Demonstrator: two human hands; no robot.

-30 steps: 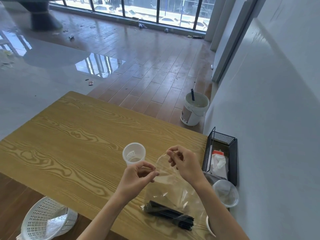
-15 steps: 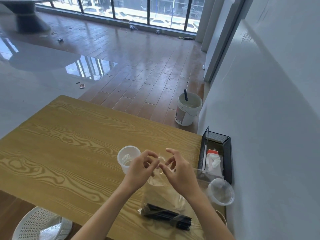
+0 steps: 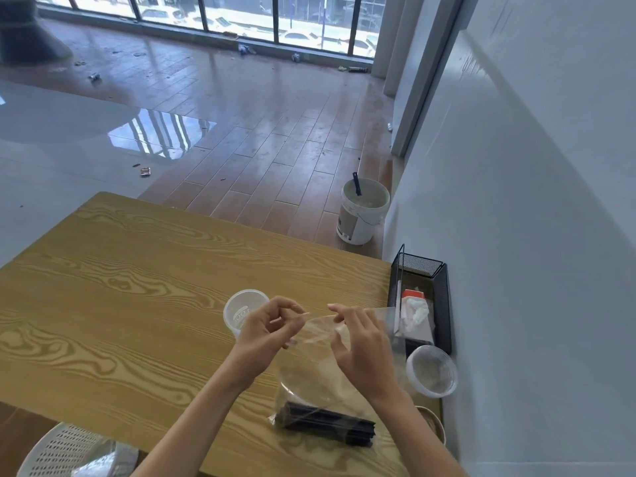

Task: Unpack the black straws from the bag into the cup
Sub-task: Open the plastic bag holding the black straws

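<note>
While both hands work above the wooden table [image 3: 120, 287], the clear plastic bag [image 3: 309, 370] stands between them with its mouth raised. Left hand [image 3: 265, 332]: fingers curled, thumb and forefinger pinching the bag's upper edge on its left side. Right hand [image 3: 361, 349]: fingertips closed on the same top edge, just beside the left — the two hands near each other, not touching. Black straws [image 3: 327, 423] lie bundled in the bottom of the bag, resting on the table close to the near edge. Translucent cup [image 3: 245, 313] stands upright on the table just behind the left hand, partly hidden by it. To the right, against the wall: a black mesh tray [image 3: 442, 297] holding white tissue, and a clear round container [image 3: 432, 371] in front of it. White perforated basket [image 3: 58, 452] below the table's near-left edge; white bucket [image 3: 363, 215] on the floor beyond — a dark handle sticks out of it.
</note>
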